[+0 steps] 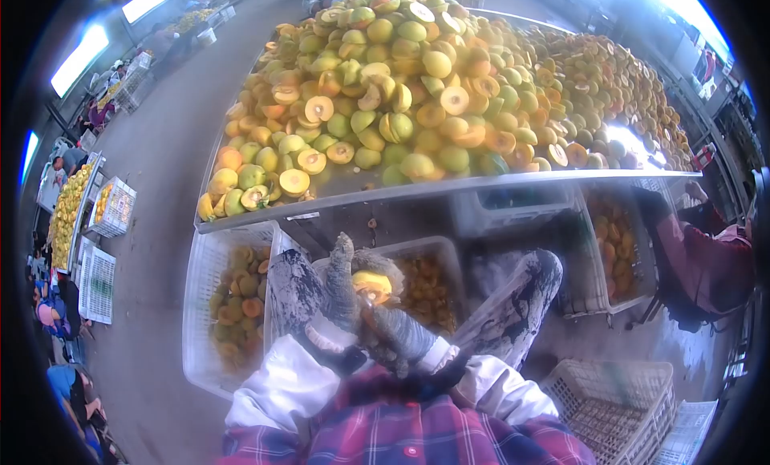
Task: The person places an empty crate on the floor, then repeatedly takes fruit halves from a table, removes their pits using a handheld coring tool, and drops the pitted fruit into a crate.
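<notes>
A yellow-orange fruit half [371, 285] is held between my gloved hands, above a white crate [455, 276] of cut fruit and between my knees. My left hand [342, 285], in a grey dirty glove, is around the fruit's left side and back, with one finger pointing up. My right hand [393, 333], also gloved, is closed close against the fruit's lower edge; what it grips is too small to make out. Beyond them, a metal table [337, 199] bears a large heap of yellow-green fruit [377, 88], many pieces cut in half.
A white crate [196, 305] of fruit stands left of my knee. Another fruit crate [597, 260] is at the right, beside a seated person [714, 264]. A crate [618, 401] sits at lower right. Other people and fruit tables are far left.
</notes>
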Available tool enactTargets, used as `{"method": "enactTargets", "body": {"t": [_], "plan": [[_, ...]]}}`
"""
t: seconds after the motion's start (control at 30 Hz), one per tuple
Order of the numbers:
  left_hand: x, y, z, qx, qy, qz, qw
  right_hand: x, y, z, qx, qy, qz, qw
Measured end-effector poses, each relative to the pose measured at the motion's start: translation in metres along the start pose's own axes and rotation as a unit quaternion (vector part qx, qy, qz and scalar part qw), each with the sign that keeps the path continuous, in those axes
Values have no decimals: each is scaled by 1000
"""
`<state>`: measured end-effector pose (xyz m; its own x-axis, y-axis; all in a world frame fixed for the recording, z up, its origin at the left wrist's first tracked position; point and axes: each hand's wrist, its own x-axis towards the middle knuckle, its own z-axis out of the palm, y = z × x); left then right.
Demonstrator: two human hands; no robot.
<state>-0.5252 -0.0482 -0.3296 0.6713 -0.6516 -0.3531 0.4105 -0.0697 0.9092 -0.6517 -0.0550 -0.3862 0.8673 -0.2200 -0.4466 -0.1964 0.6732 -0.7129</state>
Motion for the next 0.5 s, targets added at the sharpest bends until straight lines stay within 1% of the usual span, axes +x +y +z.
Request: {"method": "enactTargets", "body": {"t": [0.07, 0.1, 0.13, 0.17, 0.2, 0.23, 0.27, 0.3, 0.37, 0.4, 0.43, 0.47, 0.5], "plan": [[2, -5, -6, -77, 137, 12, 988, -24, -28, 34, -28, 26, -113, 993], [5, -9, -21, -78, 140, 15, 987, -24, -25, 35, -30, 22, -113, 993], [12, -18, -49, 54, 155, 164, 973, -24, -18, 31, -23, 43, -115, 992], [14, -23, -79, 185, 169, 303, 920, -24, -7, 25, -18, 63, -114, 991], [5, -16, -107, 185, 176, 303, 918, -16, 15, 9, -117, 70, -191, 972], [-2, -1, -136, 403, 163, 349, 830, -11, 37, -13, -118, 63, -195, 972], [-7, 16, -161, 597, 143, 375, 694, -6, 58, -38, -241, -10, -216, 946], [-5, 32, -180, 758, 121, 378, 518, -3, 68, -52, -360, -82, -235, 899], [12, 58, -206, 732, 195, 378, 532, 4, 71, -56, -505, -86, -244, 823], [18, 71, -195, 669, 214, 393, 593, -5, 18, -17, -358, 54, 149, 920], [36, 84, -176, 659, 193, 478, 548, -1, 18, -23, -361, 49, 148, 919], [57, 100, -151, 643, 169, 558, 497, 3, 26, -34, -356, 6, 86, 930], [83, 112, -120, 589, 166, 548, 571, 9, 37, -45, -348, -36, 21, 937]]}}
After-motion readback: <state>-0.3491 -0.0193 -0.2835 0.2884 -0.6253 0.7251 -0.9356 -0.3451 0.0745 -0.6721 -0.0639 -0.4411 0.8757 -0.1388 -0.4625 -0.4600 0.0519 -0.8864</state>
